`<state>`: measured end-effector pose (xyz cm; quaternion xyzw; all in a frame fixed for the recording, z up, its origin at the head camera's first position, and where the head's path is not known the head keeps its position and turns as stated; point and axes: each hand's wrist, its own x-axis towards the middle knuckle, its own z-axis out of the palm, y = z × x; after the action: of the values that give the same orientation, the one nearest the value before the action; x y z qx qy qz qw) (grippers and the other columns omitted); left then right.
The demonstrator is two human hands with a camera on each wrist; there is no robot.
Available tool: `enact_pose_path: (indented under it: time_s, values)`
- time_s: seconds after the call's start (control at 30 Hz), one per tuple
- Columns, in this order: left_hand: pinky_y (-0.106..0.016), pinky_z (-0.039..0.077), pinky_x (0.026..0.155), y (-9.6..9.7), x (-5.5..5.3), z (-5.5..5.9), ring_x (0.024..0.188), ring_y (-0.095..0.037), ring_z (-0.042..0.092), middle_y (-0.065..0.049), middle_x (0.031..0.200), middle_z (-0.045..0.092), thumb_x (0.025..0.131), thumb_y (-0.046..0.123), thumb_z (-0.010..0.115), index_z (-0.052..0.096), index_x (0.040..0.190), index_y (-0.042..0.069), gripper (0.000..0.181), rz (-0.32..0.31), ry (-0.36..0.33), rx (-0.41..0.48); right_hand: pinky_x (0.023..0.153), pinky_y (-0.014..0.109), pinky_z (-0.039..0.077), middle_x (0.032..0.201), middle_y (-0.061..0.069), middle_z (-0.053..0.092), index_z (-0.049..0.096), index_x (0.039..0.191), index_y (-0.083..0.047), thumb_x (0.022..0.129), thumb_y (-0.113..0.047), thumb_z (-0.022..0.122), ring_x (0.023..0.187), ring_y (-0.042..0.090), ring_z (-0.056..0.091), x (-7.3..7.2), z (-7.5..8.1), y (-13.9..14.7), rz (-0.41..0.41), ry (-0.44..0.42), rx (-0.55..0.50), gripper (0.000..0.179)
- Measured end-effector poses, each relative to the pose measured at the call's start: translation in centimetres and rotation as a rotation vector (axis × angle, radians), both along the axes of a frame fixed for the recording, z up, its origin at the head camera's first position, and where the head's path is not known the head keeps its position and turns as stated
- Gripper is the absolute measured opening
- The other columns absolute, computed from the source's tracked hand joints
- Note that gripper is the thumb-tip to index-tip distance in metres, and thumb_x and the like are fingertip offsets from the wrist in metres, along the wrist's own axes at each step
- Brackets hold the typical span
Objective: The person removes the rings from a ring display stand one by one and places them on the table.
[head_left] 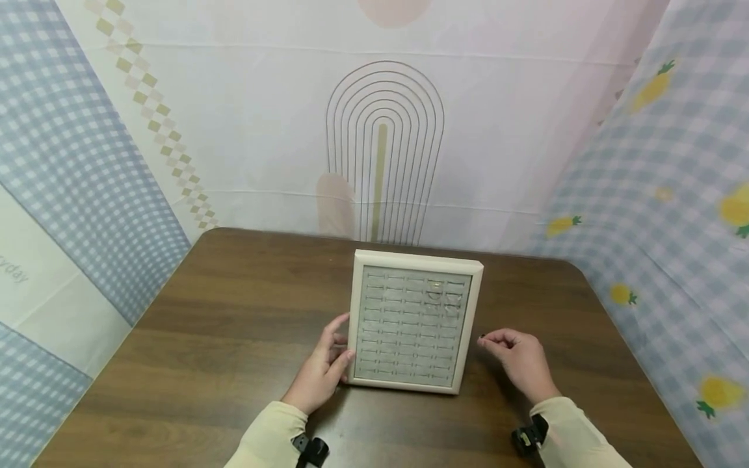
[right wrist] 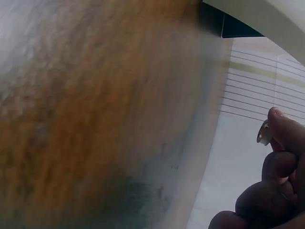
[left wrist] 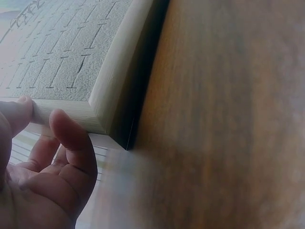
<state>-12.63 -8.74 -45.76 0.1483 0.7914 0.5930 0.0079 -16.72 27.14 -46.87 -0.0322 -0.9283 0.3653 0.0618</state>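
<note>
A ring display board [head_left: 418,260] with a pale frame and grey slotted padding stands tilted back on the table. Several rings [head_left: 434,296] sit in slots near its upper right corner. My left hand [head_left: 320,367] grips the board's left side low down; the left wrist view has the thumb [left wrist: 18,113] on the frame's front edge. To the right of the board, my right hand [head_left: 521,361] pinches a small ring [right wrist: 263,133] between thumb and fingertips, apart from the frame. The other right fingers are curled in.
The brown wooden table [head_left: 234,312] has rounded far corners. Behind it hangs a white cloth [head_left: 263,130] with an arch pattern. Checked cloths hang at the left [head_left: 88,130] and right [head_left: 673,214].
</note>
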Motion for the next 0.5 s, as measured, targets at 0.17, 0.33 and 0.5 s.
enact_pose_path:
  time_s: [0.17,0.33,0.5]
  values:
    - [-0.036,0.053,0.057,0.0,0.0,0.1,0.088,-0.027,0.060,-0.015,0.111,0.053,0.095,0.002,0.050,0.021,0.144,0.028,0.063,-0.002,-0.001,0.002,0.057,0.027,0.040,0.080,-0.005,0.068,0.071,0.079,-0.019,0.082,-0.032,0.071,0.066,0.014,0.051,-0.3,-0.5,0.4,0.021,-0.035,0.048,0.013]
    - [-0.037,0.053,0.057,0.0,0.0,0.2,0.088,-0.026,0.060,-0.016,0.112,0.052,0.095,0.002,0.050,0.021,0.144,0.028,0.063,-0.008,-0.013,0.010,0.061,0.029,0.040,0.078,-0.005,0.066,0.070,0.076,-0.021,0.080,-0.031,0.073,0.067,0.014,0.051,-0.6,-1.1,0.7,0.056,-0.095,0.109,0.011]
    - [-0.038,0.054,0.057,-0.1,0.0,0.2,0.088,-0.026,0.060,-0.016,0.111,0.052,0.095,0.002,0.050,0.021,0.144,0.028,0.063,-0.015,-0.021,0.014,0.061,0.029,0.039,0.077,-0.005,0.065,0.070,0.075,-0.020,0.080,-0.030,0.073,0.067,0.014,0.050,-0.8,-1.4,0.7,0.073,-0.140,0.133,0.011]
